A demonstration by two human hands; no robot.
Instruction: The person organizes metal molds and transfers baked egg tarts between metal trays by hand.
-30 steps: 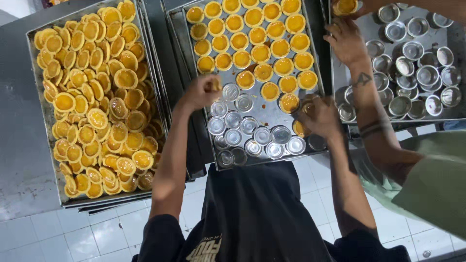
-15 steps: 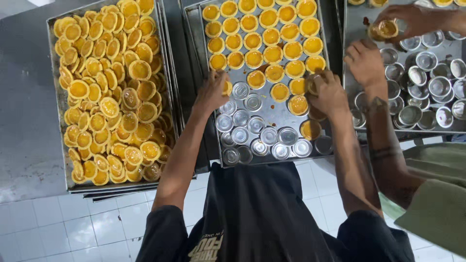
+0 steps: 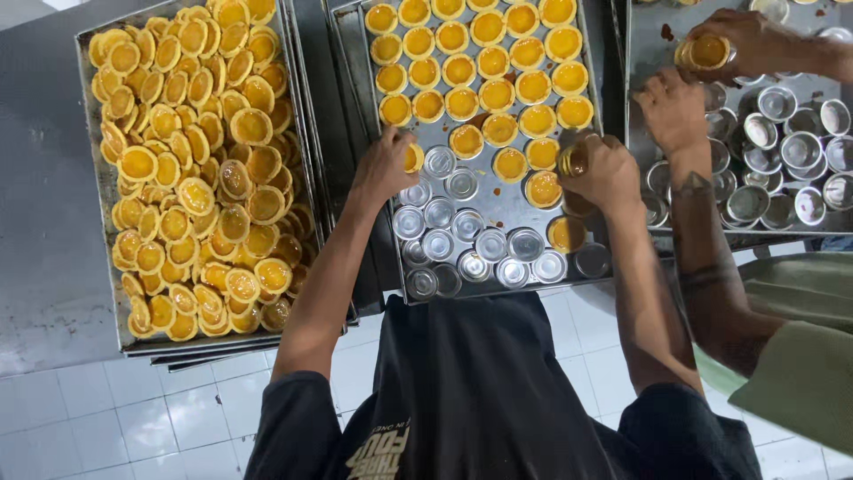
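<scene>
My left hand (image 3: 384, 167) is closed on a small yellow egg tart (image 3: 414, 158) at the left side of the middle metal tray (image 3: 351, 62). Over the tray's right side, my right hand (image 3: 606, 171) grips a tart still in its tin cup (image 3: 573, 160). Rows of unmoulded tarts (image 3: 480, 62) fill the far half of this tray. Several empty round tin moulds (image 3: 471, 240) lie in the near half, between my two hands. A few tarts in tins (image 3: 544, 188) sit beside my right hand.
A tray (image 3: 98, 267) on the left is heaped with several tarts (image 3: 191, 169). On the right, a co-worker in a green sleeve (image 3: 800, 356) has one hand (image 3: 675, 107) over a tray of empty tins (image 3: 782, 151) and the other hand (image 3: 746, 40) holding a tart. White floor tiles (image 3: 133, 418) lie below.
Both my hands have moved further up the middle tray. My right hand has picked a tinned tart up from the tray's right side. The co-worker's hands shifted over the right tray.
</scene>
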